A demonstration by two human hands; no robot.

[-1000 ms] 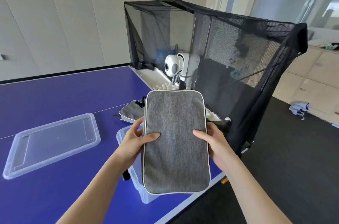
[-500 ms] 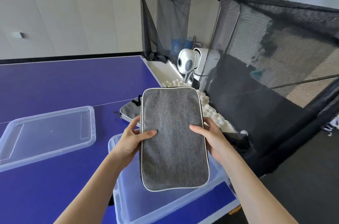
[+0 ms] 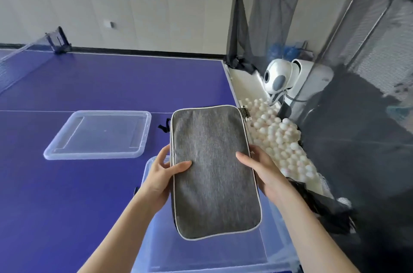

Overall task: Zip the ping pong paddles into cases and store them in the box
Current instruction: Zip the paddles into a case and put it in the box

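Grey case [image 3: 214, 172] shifted over clear box [image 3: 156, 250], left hand [image 3: 161, 176] and right hand [image 3: 261, 170] clamped on its sides

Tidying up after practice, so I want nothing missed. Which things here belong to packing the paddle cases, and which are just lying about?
For the job: grey case, held by left hand and right hand; clear box under it; box lid on the table.
Lying about: ball machine; white balls; black catch net; table net.
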